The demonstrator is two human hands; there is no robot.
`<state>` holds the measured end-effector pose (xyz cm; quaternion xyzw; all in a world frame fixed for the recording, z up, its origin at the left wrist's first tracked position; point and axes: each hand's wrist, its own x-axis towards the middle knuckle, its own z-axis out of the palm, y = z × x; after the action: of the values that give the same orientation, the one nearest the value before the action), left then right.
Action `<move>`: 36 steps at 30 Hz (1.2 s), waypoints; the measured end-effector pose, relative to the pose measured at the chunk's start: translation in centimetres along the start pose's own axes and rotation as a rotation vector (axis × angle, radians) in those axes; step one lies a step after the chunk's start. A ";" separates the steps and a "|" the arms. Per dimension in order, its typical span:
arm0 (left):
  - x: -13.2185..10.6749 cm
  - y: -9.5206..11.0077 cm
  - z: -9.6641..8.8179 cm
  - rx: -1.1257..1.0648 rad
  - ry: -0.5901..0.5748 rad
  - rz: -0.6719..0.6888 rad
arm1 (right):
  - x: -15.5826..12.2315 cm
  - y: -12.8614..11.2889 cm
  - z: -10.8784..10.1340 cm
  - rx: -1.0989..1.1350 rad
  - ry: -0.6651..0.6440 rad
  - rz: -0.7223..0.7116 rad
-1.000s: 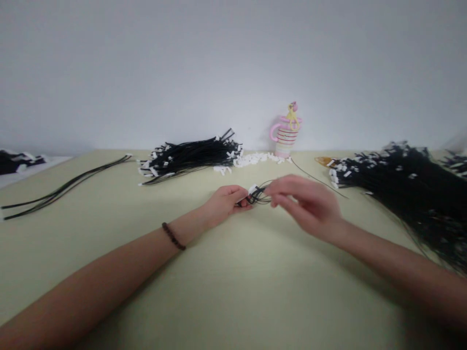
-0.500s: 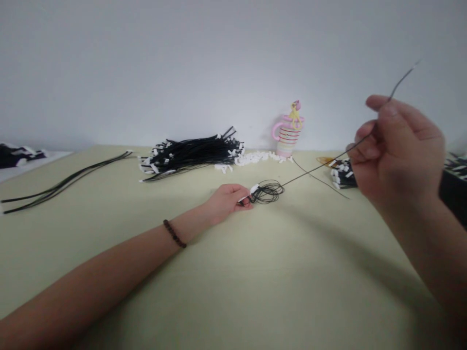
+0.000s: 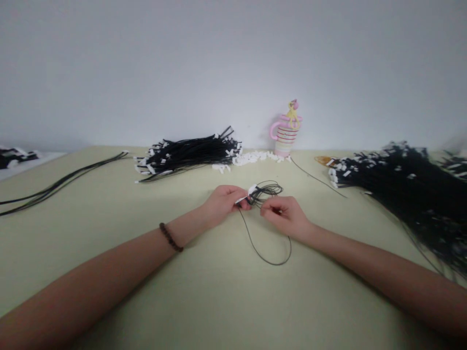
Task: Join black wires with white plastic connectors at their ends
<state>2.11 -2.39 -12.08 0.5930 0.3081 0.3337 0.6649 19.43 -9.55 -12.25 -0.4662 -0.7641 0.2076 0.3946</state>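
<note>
My left hand [image 3: 223, 203] rests on the yellow-green table [image 3: 204, 291] with its fingers pinched on a small coil of thin black wire [image 3: 265, 190] that carries a white connector [image 3: 251, 189]. My right hand [image 3: 282, 215] is just to the right of it, fingers closed on the same wire. A loose loop of that wire [image 3: 268, 253] trails over the table toward me between the two hands. A dark bead bracelet sits on my left wrist.
A bundle of black wires with white connectors [image 3: 189, 153] lies at the back centre, with loose white connectors [image 3: 255, 157] beside it. A larger heap of wires [image 3: 404, 187] fills the right. A pink striped cup [image 3: 286, 130] stands by the wall. Long black wires [image 3: 62, 182] lie left.
My right hand, raised high at the right with the wire drawn taut half a second ago, has come down next to the left hand. The wire now hangs slack in a loop on the table.
</note>
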 end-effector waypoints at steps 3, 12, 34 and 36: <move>-0.3 0.2 0.2 0.045 0.003 0.021 | -0.2 0.3 0.2 -0.034 0.006 0.010; -0.6 0.5 0.5 0.164 0.011 0.049 | 0.0 0.1 0.2 -0.078 0.004 0.047; -0.6 0.3 0.5 0.243 -0.003 0.102 | 0.0 0.3 0.2 -0.088 -0.062 0.033; -0.7 0.3 0.5 0.259 0.000 0.107 | 0.0 0.3 0.3 -0.088 -0.049 0.035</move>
<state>2.09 -3.22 -11.67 0.6896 0.3164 0.3261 0.5639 19.42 -9.40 -12.65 -0.4913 -0.7735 0.1920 0.3513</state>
